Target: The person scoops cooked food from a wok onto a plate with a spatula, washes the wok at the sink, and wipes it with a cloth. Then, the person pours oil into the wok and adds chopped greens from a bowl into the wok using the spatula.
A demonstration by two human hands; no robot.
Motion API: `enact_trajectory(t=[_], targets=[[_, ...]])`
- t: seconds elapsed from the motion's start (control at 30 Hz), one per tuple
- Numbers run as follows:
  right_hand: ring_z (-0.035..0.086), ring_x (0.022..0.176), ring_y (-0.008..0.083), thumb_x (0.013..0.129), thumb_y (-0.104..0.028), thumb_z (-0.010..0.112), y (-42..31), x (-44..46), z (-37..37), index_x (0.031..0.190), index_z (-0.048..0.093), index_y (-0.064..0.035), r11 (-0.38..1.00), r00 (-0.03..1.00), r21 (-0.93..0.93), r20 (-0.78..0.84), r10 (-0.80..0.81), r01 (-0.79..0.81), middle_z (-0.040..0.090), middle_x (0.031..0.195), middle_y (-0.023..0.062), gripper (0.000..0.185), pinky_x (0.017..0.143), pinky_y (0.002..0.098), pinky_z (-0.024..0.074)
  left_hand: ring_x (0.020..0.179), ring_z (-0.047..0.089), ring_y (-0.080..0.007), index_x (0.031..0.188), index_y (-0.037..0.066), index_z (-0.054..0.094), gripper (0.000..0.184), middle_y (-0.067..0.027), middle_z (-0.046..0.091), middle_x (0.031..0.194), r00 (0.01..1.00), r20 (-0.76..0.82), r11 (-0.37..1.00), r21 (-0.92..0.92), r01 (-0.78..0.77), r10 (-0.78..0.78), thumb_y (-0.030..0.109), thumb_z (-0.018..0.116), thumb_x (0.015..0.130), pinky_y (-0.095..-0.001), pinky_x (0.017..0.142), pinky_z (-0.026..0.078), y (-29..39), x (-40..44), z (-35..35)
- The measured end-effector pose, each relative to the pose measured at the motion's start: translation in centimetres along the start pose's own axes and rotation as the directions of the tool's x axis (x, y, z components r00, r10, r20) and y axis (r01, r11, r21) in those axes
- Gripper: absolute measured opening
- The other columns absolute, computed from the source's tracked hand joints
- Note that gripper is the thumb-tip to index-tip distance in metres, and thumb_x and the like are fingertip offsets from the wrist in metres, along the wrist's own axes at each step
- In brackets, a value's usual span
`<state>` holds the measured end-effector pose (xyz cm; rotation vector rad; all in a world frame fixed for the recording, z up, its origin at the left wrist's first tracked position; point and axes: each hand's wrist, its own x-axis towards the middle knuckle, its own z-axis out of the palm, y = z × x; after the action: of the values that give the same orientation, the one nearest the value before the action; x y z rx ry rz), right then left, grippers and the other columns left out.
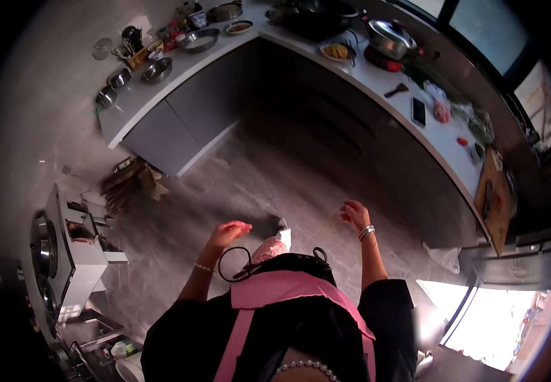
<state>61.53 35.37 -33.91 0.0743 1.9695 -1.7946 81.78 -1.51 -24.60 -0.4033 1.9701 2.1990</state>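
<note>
My left hand (228,233) hangs in the air over the floor with its fingers stretched toward the right, holding nothing. A bracelet (204,268) circles that wrist. Across from it, my right hand (356,215) is also empty, its fingers loosely bent and apart; a silver watch or bracelet (366,232) sits on the wrist. Neither hand touches anything. Between and below them are the pink apron (301,284) on my body and one foot in a dark shoe (281,224) on the floor.
A counter (409,143) curves ahead and right, bearing a steel pot (391,39), a black wok (314,16), a plate of yellow food (336,51), a phone (419,111) and a cutting board (496,210). Steel bowls (199,40) stand left. A white cabinet (75,248) has open drawers.
</note>
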Motion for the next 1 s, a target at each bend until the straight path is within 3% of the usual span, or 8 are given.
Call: enact_trajectory(t=[0.2, 0.3, 0.43, 0.7, 0.77, 0.83, 0.93, 1.0], targets=[[0.061, 0.070, 0.0179, 0.085, -0.012, 0.050, -5.9, 10.6, 4.6, 0.107, 0.052, 0.0006, 0.969, 0.944, 0.007, 0.228, 0.241, -0.249, 0.062, 0.087, 0.0121, 0.025, 0.060, 0.0280, 0.0515, 0.095, 0.057, -0.0173, 0.100, -0.002, 0.058, 0.022, -0.0105, 0.060, 0.104, 0.996, -0.022, 0.996, 0.001, -0.088, 0.088, 0.011, 0.044, 0.089, -0.0279, 0.083, 0.045, 6.1, 15.1, -4.9], [0.061, 0.069, 0.0175, 0.085, -0.012, 0.050, -11.3, 16.8, 5.6, 0.105, 0.053, 0.0008, 0.963, 0.934, 0.004, 0.245, 0.259, -0.268, 0.062, 0.084, 0.0122, 0.024, 0.060, 0.0278, 0.0513, 0.096, 0.057, -0.0164, 0.100, -0.001, 0.059, 0.022, -0.0102, 0.061, 0.103, 0.998, -0.020, 0.998, -0.022, -0.059, 0.058, 0.010, 0.043, 0.088, -0.0276, 0.084, 0.044, 13.4, 22.6, -6.6], [0.058, 0.055, 0.0149, 0.085, -0.012, 0.051, -15.4, 29.6, 5.5, 0.101, 0.055, 0.0003, 0.963, 0.936, 0.000, 0.233, 0.264, -0.271, 0.061, 0.071, 0.0103, 0.021, 0.047, 0.0248, 0.0484, 0.096, 0.056, -0.0151, 0.100, -0.001, 0.060, 0.022, -0.0091, 0.061, 0.102, 0.972, -0.069, 0.967, 0.137, -0.213, 0.224, 0.008, 0.044, 0.087, -0.0265, 0.085, 0.043, 16.6, 32.8, -11.2], [0.040, 0.043, 0.0071, 0.084, -0.015, 0.051, -32.0, 54.8, 18.1, 0.108, 0.054, -0.0027, 0.983, 0.958, 0.130, 0.238, -0.160, 0.132, 0.049, 0.057, 0.0016, 0.027, 0.037, 0.0198, 0.0276, 0.097, 0.056, -0.0182, 0.103, -0.003, 0.058, 0.027, -0.0112, 0.060, 0.102, 0.929, -0.370, 0.991, -0.116, -0.061, 0.014, 0.013, 0.046, 0.086, -0.0292, 0.086, 0.043, 22.6, 41.8, -19.3], [0.043, 0.045, 0.0072, 0.084, -0.015, 0.049, -36.7, 58.6, 21.3, 0.125, 0.040, -0.0031, 0.972, 0.956, 0.042, 0.176, -0.235, 0.231, 0.051, 0.057, 0.0028, 0.043, 0.038, 0.0206, 0.0316, 0.097, 0.056, -0.0196, 0.102, -0.005, 0.057, 0.028, -0.0126, 0.060, 0.103, 0.892, -0.451, 1.000, -0.019, -0.022, 0.011, 0.015, 0.046, 0.086, -0.0296, 0.087, 0.043, 24.8, 43.8, -20.8], [0.053, 0.048, 0.0207, 0.082, -0.014, 0.049, -40.4, 61.0, 22.4, 0.132, 0.023, -0.0046, 0.877, 0.946, -0.373, 0.010, -0.323, 0.304, 0.056, 0.060, 0.0111, 0.057, 0.046, 0.0323, 0.0413, 0.097, 0.056, -0.0202, 0.101, -0.005, 0.057, 0.028, -0.0130, 0.060, 0.103, 0.862, -0.505, 0.996, -0.085, -0.017, -0.028, 0.015, 0.046, 0.085, -0.0296, 0.086, 0.043, 26.0, 45.5, -22.5], [0.057, 0.057, 0.0334, 0.080, -0.014, 0.046, -39.8, 65.5, 19.8, 0.135, 0.010, -0.0055, 0.573, 0.827, -0.819, -0.331, -0.456, -0.012, 0.060, 0.067, 0.0182, 0.067, 0.054, 0.0418, 0.0432, 0.097, 0.056, -0.0208, 0.100, -0.006, 0.058, 0.029, -0.0137, 0.060, 0.102, 0.846, -0.526, 0.989, -0.151, 0.004, -0.084, 0.016, 0.047, 0.085, -0.0298, 0.086, 0.043, 26.3, 49.6, -26.2], [0.057, 0.065, 0.0401, 0.078, -0.014, 0.042, -38.6, 65.9, 16.9, 0.136, 0.006, -0.0094, 0.561, 0.819, -0.811, -0.430, -0.380, -0.166, 0.060, 0.073, 0.0223, 0.069, 0.058, 0.0474, 0.0431, 0.097, 0.056, -0.0215, 0.099, -0.006, 0.058, 0.028, -0.0146, 0.059, 0.103, 0.870, -0.482, 0.988, -0.149, 0.037, -0.105, 0.015, 0.047, 0.085, -0.0301, 0.086, 0.044, 27.4, 52.5, -28.7]])
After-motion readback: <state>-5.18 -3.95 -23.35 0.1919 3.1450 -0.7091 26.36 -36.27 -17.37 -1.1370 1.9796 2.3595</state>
